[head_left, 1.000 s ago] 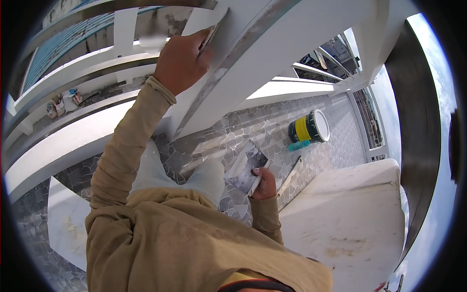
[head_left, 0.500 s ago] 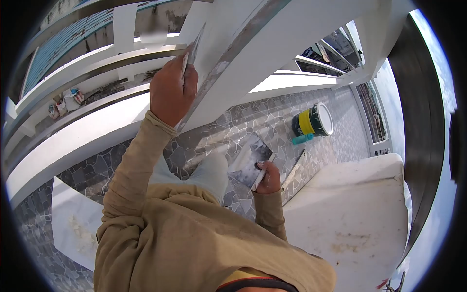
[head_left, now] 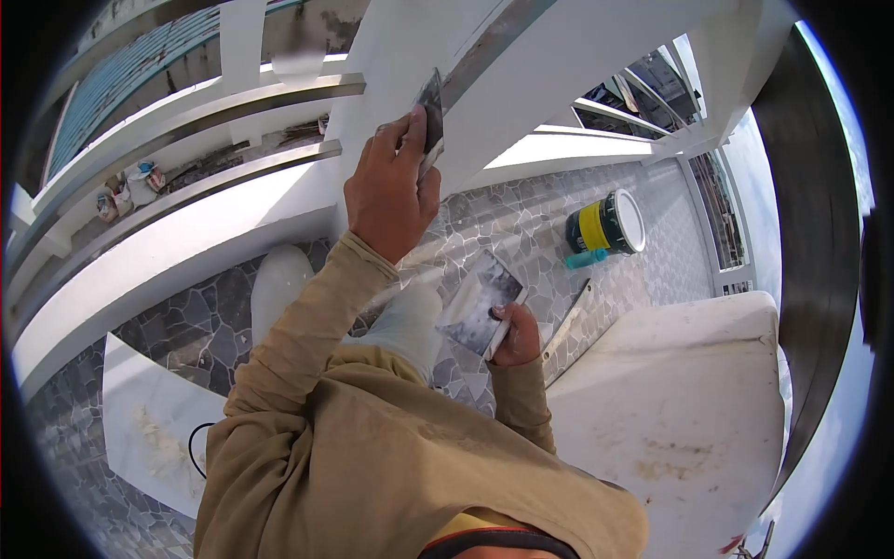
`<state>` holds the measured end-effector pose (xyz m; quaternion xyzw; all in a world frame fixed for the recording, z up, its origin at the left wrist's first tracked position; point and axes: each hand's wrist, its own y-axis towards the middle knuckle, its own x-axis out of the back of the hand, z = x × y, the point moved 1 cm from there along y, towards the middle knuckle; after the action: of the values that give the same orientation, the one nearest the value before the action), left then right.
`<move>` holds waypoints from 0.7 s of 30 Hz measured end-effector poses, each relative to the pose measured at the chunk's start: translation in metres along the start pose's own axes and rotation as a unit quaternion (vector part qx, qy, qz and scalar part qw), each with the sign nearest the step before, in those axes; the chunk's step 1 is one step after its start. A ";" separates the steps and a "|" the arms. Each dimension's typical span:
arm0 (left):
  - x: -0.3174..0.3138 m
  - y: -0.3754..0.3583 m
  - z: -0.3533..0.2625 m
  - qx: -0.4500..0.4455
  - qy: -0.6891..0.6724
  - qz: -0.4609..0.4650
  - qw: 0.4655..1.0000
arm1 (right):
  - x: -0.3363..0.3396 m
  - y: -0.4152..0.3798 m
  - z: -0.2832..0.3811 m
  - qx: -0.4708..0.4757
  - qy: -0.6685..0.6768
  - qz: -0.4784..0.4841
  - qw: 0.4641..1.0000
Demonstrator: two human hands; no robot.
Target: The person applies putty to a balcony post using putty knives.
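My left hand (head_left: 396, 191) is closed on a flat filling knife (head_left: 433, 116), its thin blade held against the white column (head_left: 396, 56) by the edge with a bare grey strip (head_left: 494, 47). Lower down, near my lap, my right hand (head_left: 517, 335) grips a wide metal scraper plate (head_left: 482, 303). White and grey smears mark the plate's face, and my thumb presses on top of it. Some of the left fingers are hidden behind the knife.
A dark bucket with a yellow band (head_left: 605, 224) stands on the stone-patterned floor (head_left: 475, 210) beside a teal roller-like item (head_left: 587, 259). A long straight bar (head_left: 568, 321) lies near a stained white slab (head_left: 670, 401). Railings (head_left: 186, 121) run along the left. A white board (head_left: 154, 419) lies lower left.
My left hand has moved right across the column with the knife, and the blade has turned more face-on. My right hand and the plate have barely shifted.
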<state>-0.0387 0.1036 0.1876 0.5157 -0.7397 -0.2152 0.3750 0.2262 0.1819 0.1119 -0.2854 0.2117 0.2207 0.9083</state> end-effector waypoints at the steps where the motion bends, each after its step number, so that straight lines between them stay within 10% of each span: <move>1: 0.008 -0.006 0.001 -0.005 -0.019 0.009 1.000 | -0.006 0.002 0.001 -0.002 -0.013 0.010 1.000; 6: 0.040 0.004 0.030 0.009 -0.119 -0.033 0.992 | -0.030 -0.006 0.010 0.034 -0.026 0.008 0.999; 12: 0.024 0.067 0.064 -0.195 -0.097 -0.111 0.970 | -0.010 -0.008 0.002 0.005 -0.026 -0.020 0.999; 21: -0.019 0.012 0.089 -0.135 -0.101 -0.025 0.985 | 0.005 -0.030 0.009 0.043 -0.018 -0.065 0.997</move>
<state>-0.1116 0.1191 0.1336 0.4547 -0.7244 -0.3735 0.3592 0.2482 0.1669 0.1286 -0.2550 0.1857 0.1570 0.9359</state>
